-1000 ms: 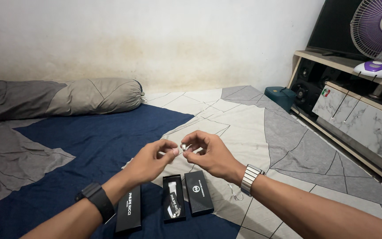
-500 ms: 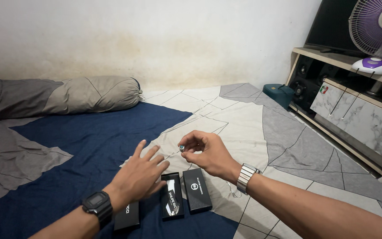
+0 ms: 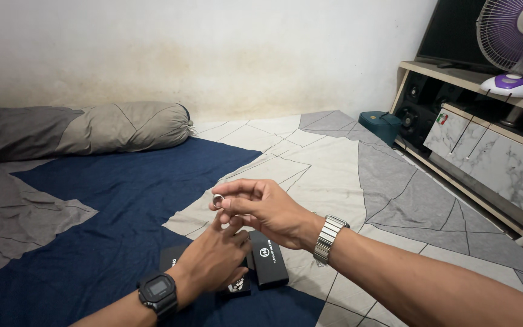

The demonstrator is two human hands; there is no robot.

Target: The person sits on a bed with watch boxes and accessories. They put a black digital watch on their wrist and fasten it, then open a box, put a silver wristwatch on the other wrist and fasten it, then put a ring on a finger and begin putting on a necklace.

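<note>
My right hand (image 3: 260, 207) hovers above the bed sheet and pinches a small silver ring (image 3: 218, 198) between thumb and fingertips. A silver metal watch band sits on that wrist. My left hand (image 3: 213, 257), with a black digital watch on its wrist, reaches down over the open black box (image 3: 235, 287) that holds a small metal piece; its fingers are spread and rest on the box. A shut long black box (image 3: 269, 258) lies just right of it. Another black box (image 3: 172, 258) lies on the left, partly hidden by my left hand.
A patchwork sheet (image 3: 122, 188) of navy, grey and cream covers the bed. A grey bolster pillow (image 3: 92, 128) lies along the back wall. At right stand a low TV cabinet (image 3: 485, 139), a purple desk fan (image 3: 513, 42) and a small teal box (image 3: 382, 126).
My left hand let go of the ring and dropped down onto the black boxes. My right hand kept the ring and stayed raised.
</note>
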